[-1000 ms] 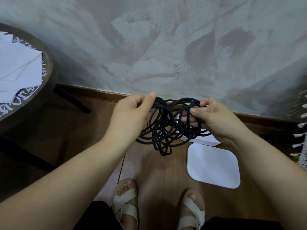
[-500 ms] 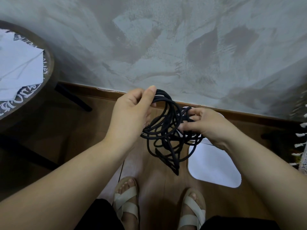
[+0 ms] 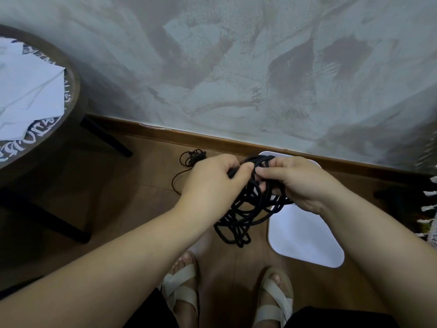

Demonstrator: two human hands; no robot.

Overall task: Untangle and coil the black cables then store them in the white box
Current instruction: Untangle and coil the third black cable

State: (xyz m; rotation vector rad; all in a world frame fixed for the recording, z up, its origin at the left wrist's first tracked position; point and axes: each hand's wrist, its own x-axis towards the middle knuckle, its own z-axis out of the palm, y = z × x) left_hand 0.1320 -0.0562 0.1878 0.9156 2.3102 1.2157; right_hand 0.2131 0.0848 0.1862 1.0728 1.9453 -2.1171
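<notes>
The person faces a mottled grey plaster wall point(image 3: 236, 67), both hands raised over the brown wooden floor point(image 3: 142, 197). Between them hangs a tangled bundle of thick black cable point(image 3: 233, 229). The left hand point(image 3: 210, 183) pinches a strand at the top of the bundle between thumb and forefinger. The right hand point(image 3: 300, 183) has its fingers curled through several loops just beside it, so the two hands nearly touch at the bundle's upper end.

From there the loops sag straight down towards the floor, so the tangle's long axis runs top to bottom and neither hand is clearly nearer. Any freeing pull, I'd judge, has to go sideways, with the hands drawing apart.

The white rounded box point(image 3: 264, 154) sits on the floor against the skirting, mostly hidden behind the right hand. A flat white rounded panel point(image 3: 305, 240), probably its lid, lies in front of it. A second, thinner black cable point(image 3: 192, 157) lies knotted on the floor beyond the left hand, untouched.
</notes>
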